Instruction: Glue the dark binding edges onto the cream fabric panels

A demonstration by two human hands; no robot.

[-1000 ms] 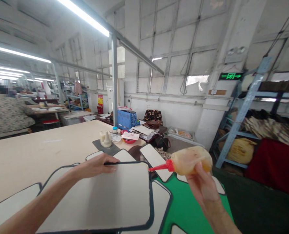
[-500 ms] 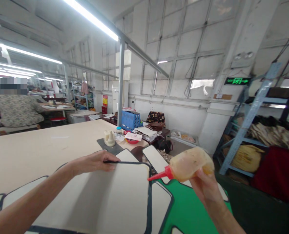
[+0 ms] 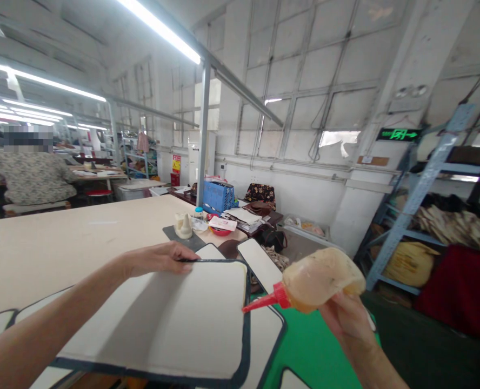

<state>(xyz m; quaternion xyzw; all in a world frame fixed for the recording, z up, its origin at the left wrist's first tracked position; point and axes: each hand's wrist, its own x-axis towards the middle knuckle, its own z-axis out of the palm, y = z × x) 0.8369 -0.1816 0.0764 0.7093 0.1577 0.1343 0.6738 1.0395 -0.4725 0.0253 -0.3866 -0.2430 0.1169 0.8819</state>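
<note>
My left hand (image 3: 161, 258) pinches the far edge of a white panel with dark blue edging (image 3: 183, 319), its thumb on the top face. The panel is held over other white dark-edged panels (image 3: 264, 337). My right hand (image 3: 347, 313) is wrapped around a translucent squeeze bottle (image 3: 319, 278) of yellowish liquid, tipped on its side. The bottle's red nozzle (image 3: 260, 303) points left, its tip at the right edge of the panel. I cannot tell whether liquid is coming out.
A large pale table (image 3: 73, 246) spreads to the left, a green surface (image 3: 305, 340) to the right. Beyond are a cream dispenser-like object (image 3: 183, 226), a red bowl (image 3: 220, 231) and a blue crate (image 3: 219, 196). Blue shelving (image 3: 420, 200) stands right. A seated person (image 3: 29, 175) is far left.
The nozzle tip has moved down the panel's right edge, toward me. The near edge of the panel has come into fuller view. Both hands keep their hold.
</note>
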